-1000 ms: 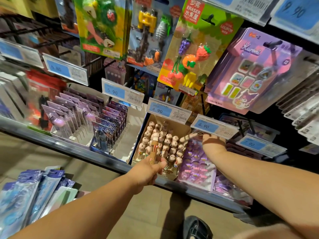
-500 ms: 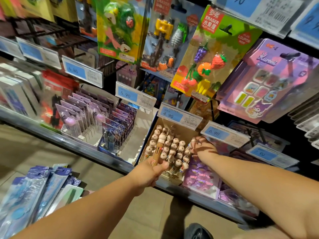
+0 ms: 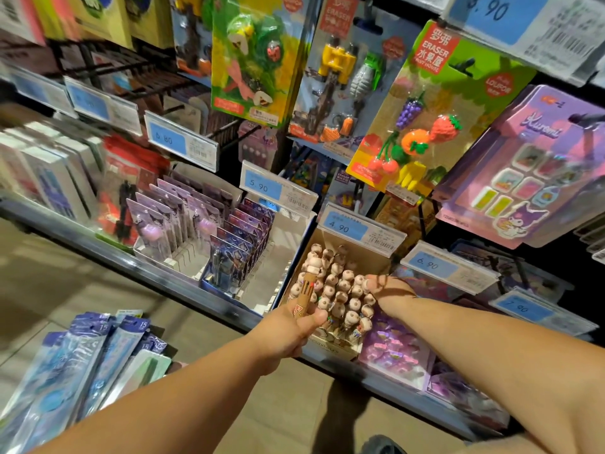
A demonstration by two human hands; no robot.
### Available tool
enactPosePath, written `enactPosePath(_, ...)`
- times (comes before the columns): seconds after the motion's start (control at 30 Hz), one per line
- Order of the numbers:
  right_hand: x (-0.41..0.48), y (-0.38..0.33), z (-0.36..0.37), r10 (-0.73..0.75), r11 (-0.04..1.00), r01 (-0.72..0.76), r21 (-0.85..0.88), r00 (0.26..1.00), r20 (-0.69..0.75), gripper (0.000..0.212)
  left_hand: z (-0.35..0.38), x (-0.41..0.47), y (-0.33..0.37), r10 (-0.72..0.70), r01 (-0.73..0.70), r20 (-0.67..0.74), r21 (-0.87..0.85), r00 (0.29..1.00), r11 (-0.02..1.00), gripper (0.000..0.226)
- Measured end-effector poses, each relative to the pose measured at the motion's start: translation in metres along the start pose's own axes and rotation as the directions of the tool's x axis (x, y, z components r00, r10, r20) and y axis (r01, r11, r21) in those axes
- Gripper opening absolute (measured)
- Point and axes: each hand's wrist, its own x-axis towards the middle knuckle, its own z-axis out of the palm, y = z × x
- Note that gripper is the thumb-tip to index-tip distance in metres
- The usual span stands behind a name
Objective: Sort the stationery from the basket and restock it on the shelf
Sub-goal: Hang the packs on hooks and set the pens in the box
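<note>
Shelving, a long metal-edged ledge running from middle left to lower right of the frame, with hanging racks above it.

Hanging eraser cards, upper centre and right: fruit eraser card, purple character card, each on a peg.

Packaged stationery, lower left corner: a bundle of blue and purple sleeved packs, blurred. Judged to be stock not yet shelved; the basket itself cannot be made out.

White tray, centre left: carded purple pens in front-to-back rows, with some front slots bare.

Cardboard display box, centre: figure-topped pens standing upright and close together, nearly filling it. Price tag reading 4.90 clipped above.

Left hand, lower centre: fingers curled into a fist around a brown multi-colour pen, thumb pressed across the barrel, pen upright with its head over the front-left part of the box and touching the pens there.

Right hand, right of centre: reaching into the box's right side, fingers bent down among the pen tops, apparently parting or steadying them. Whether they pinch one cannot be told.

Progress: this pen is matched to its box but not yet seated. Remaining, as judged: drop it into a gap, then shelve the lower-left packs. Roughly midway.
</note>
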Motion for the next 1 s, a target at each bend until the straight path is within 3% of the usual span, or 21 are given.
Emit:
enactPosePath(0.27, -0.019, 0.002, 0.001, 0.038, 0.970, 0.009, 0.242, 0.982, -0.187, 0.048, 0.005, 0.002, -0.001, -0.006, 0.006, 0.010, 0.023, 1.000, 1.000, 0.017)
enactPosePath(0.37, -0.037, -0.001, 0.002, -0.040, 0.958, 0.126, 0.257, 0.947, -0.317, 0.036, 0.011, 0.003, -0.004, -0.001, 0.001, 0.010, 0.055, 1.000, 0.998, 0.018)
enactPosePath(0.43, -0.049, -0.004, 0.004, -0.074, 0.910, 0.211, 0.358, 0.930, -0.360, 0.028, 0.016, 0.003, -0.005, -0.005, 0.004, 0.016, 0.087, 1.000, 0.996, 0.018)
enactPosePath(0.57, -0.077, -0.015, -0.001, -0.139, 0.760, 0.247, 0.601, 0.965, -0.221, 0.025, 0.028, 0.001, -0.005, -0.024, 0.016, 0.073, 0.097, 0.997, 0.995, 0.018)
enactPosePath(0.63, -0.082, -0.017, -0.001, -0.199, 0.708, 0.264, 0.655, 0.965, -0.174, 0.012, 0.035, 0.001, -0.006, -0.035, 0.023, 0.103, 0.110, 0.994, 0.994, 0.021)
enactPosePath(0.73, -0.082, -0.014, 0.002, -0.235, 0.650, 0.237, 0.722, 0.966, -0.105, 0.026, 0.044, 0.002, -0.005, -0.031, 0.013, 0.138, 0.126, 0.990, 0.992, 0.021)
enactPosePath(0.9, -0.080, -0.003, -0.004, -0.237, 0.545, 0.223, 0.808, 0.966, -0.107, 0.016, 0.052, 0.009, -0.003, -0.017, -0.020, 0.188, 0.197, 0.982, 0.980, 0.019)
enactPosePath(1.0, -0.069, 0.001, -0.004, -0.144, 0.539, 0.203, 0.817, 0.978, -0.148, 0.009, 0.054, 0.014, 0.001, 0.029, -0.063, 0.101, 0.343, 0.994, 0.937, 0.016)
